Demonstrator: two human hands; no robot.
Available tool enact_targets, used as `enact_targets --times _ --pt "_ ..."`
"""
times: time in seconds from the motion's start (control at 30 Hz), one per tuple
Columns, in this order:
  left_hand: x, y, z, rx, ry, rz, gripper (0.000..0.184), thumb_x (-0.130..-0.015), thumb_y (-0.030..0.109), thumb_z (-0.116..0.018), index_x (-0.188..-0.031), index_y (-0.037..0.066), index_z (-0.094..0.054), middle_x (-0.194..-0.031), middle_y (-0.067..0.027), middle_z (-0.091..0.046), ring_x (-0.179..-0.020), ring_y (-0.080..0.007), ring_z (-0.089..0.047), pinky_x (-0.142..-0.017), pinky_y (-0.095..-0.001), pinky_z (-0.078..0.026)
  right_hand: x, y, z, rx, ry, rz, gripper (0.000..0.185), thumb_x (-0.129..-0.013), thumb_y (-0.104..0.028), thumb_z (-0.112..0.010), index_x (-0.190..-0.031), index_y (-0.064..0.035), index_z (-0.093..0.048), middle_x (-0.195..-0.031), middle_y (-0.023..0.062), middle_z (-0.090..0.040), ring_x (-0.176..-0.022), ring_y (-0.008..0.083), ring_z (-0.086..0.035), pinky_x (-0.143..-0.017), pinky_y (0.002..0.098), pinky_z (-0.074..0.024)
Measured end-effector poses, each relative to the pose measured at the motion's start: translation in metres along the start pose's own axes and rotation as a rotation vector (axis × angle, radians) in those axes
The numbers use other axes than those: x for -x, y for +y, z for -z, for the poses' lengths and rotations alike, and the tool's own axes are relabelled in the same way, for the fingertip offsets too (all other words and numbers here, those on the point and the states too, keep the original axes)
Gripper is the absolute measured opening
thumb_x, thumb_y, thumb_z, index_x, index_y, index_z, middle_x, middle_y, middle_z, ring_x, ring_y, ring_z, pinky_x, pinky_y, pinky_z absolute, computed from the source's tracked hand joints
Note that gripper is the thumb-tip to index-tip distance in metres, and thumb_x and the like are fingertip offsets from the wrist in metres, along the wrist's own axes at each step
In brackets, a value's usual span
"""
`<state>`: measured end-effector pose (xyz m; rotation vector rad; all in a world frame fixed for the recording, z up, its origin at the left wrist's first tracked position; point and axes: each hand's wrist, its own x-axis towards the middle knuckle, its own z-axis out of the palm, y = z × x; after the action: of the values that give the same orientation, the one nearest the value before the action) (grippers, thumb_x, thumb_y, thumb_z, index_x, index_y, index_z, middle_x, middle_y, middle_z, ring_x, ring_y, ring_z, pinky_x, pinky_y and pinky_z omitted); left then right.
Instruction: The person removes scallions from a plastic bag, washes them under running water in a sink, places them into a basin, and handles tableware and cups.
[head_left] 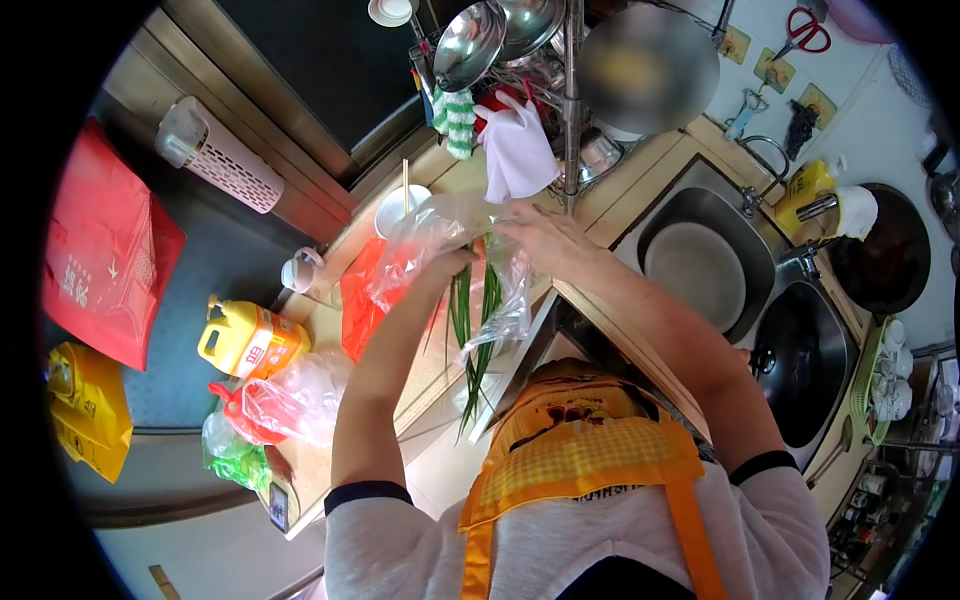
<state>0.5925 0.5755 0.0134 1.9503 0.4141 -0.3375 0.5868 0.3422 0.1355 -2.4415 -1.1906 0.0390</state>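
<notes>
Centrally, above the counter edge (420, 385), long green stalks (460, 315) are seen between the two hands, their upper ends at the fingers of the left hand (450, 264) and their tips trailing down towards the apron (585, 460). The left fingers are curled, nearly closed, and laid against the clear plastic bag (415, 235); whether the stalks are gripped by them or only touched cannot be told. Over on the other side, the bag's rim is pinched by the bent, closed fingers of the right hand (545, 240), just beside the stalks. Loose film is spread around both hands and hangs by the lower stalks. Behind the left hand, a red bag (360, 300) is seen, with a white bowl (402, 208) and chopsticks (406, 180) just beyond.
</notes>
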Motion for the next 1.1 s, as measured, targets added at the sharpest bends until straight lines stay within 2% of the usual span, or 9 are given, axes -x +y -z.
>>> enact_targets --times 0.03,0.07,0.17,0.27,0.37,0.47,0.57,0.77,1.1 --pt "-0.015 -0.011 0.011 0.07 -0.013 0.004 0.049 -0.07 0.003 -0.065 -0.117 0.005 -0.05 -0.099 -0.0086 -0.06 -0.084 -0.0169 -0.058 -0.07 -0.0269 -0.047 0.001 -0.002 -0.001 -0.019 -0.008 -0.001 0.045 -0.074 -0.002 -0.054 -0.117 -0.0123 -0.052 -0.12 0.0123 -0.042 -0.107 0.0311 -0.049 -0.088 0.0377 -0.0421" --pt "-0.016 -0.01 0.017 0.245 -0.02 0.092 0.037 -0.072 0.003 -0.065 -0.108 0.004 -0.055 -0.085 -0.0081 -0.061 -0.066 -0.0169 -0.058 -0.056 -0.03 -0.047 0.002 -0.003 -0.002 -0.038 -0.016 0.0 0.044 -0.075 -0.002 -0.052 -0.118 -0.0121 -0.051 -0.121 0.013 -0.042 -0.107 0.0317 -0.048 -0.089 0.0378 -0.0418" --pt "0.006 0.031 0.05 -0.073 0.01 0.043 0.016 -0.075 0.012 -0.065 -0.089 0.004 -0.06 -0.076 -0.0085 -0.058 -0.064 -0.0167 -0.056 -0.055 -0.0305 -0.046 -0.002 -0.008 -0.005 -0.114 0.008 0.012 0.044 -0.077 -0.001 -0.048 -0.12 -0.0111 -0.049 -0.123 0.0149 -0.04 -0.109 0.0333 -0.047 -0.09 0.0386 -0.0408" --pt "-0.045 -0.018 0.085 -0.692 0.115 -0.653 0.016 -0.083 0.02 -0.056 -0.088 0.005 -0.056 -0.065 -0.006 -0.054 -0.05 -0.0166 -0.052 -0.045 -0.0329 -0.044 -0.01 -0.008 -0.017 -0.095 0.108 0.063 0.046 -0.072 -0.003 -0.056 -0.117 -0.0078 -0.049 -0.117 0.0142 -0.042 -0.106 0.0328 -0.048 -0.088 0.0397 -0.0424" --pt "0.009 0.019 0.067 -0.288 -0.144 0.159 0.024 -0.086 0.028 -0.052 -0.083 0.004 -0.055 -0.068 -0.0062 -0.056 -0.052 -0.0167 -0.053 -0.047 -0.0317 -0.045 -0.011 -0.008 -0.027 -0.015 0.138 0.102 0.054 -0.065 -0.001 -0.062 -0.117 -0.0051 -0.048 -0.114 0.0143 -0.041 -0.104 0.0325 -0.048 -0.087 0.0398 -0.0428" --pt "0.066 0.029 0.041 0.055 -0.208 0.174 0.024 -0.086 0.027 -0.054 -0.092 0.004 -0.05 -0.068 -0.0031 -0.05 -0.049 -0.0136 -0.048 -0.045 -0.0294 -0.044 -0.007 -0.011 -0.025 0.009 0.056 0.072 0.051 -0.069 0.001 -0.055 -0.119 -0.0052 -0.046 -0.119 0.0154 -0.041 -0.106 0.0333 -0.048 -0.087 0.0405 -0.0421" --pt "0.104 0.029 0.031 -0.01 -0.356 0.093 0.024 -0.087 0.027 -0.053 -0.097 0.006 -0.047 -0.065 -0.001 -0.045 -0.05 -0.011 -0.046 -0.043 -0.0258 -0.041 -0.008 -0.011 -0.025 -0.025 0.025 0.033 0.048 -0.072 0.001 -0.051 -0.12 -0.0029 -0.044 -0.122 0.016 -0.04 -0.107 0.034 -0.048 -0.087 0.0412 -0.0421" --pt "0.188 0.054 0.05 0.381 -0.414 0.333 0.028 -0.089 0.029 -0.05 -0.101 0.003 -0.05 -0.067 -0.0011 -0.047 -0.054 -0.0083 -0.047 -0.045 -0.02 -0.038 -0.02 -0.009 -0.039 -0.086 0.076 -0.06 0.049 -0.074 -0.002 -0.051 -0.123 -0.0003 -0.04 -0.123 0.0171 -0.038 -0.107 0.035 -0.048 -0.086 0.042 -0.0418" --pt "0.266 0.103 0.082 0.606 -0.201 -0.166 0.028 -0.089 0.022 -0.049 -0.104 -0.001 -0.048 -0.071 -0.0059 -0.05 -0.051 -0.0112 -0.048 -0.046 -0.0214 -0.041 0.001 -0.038 -0.042 0.054 0.149 0.151 0.044 -0.077 -0.008 -0.053 -0.12 -0.0017 -0.045 -0.117 0.0136 -0.039 -0.104 0.0337 -0.046 -0.09 0.0403 -0.0381"
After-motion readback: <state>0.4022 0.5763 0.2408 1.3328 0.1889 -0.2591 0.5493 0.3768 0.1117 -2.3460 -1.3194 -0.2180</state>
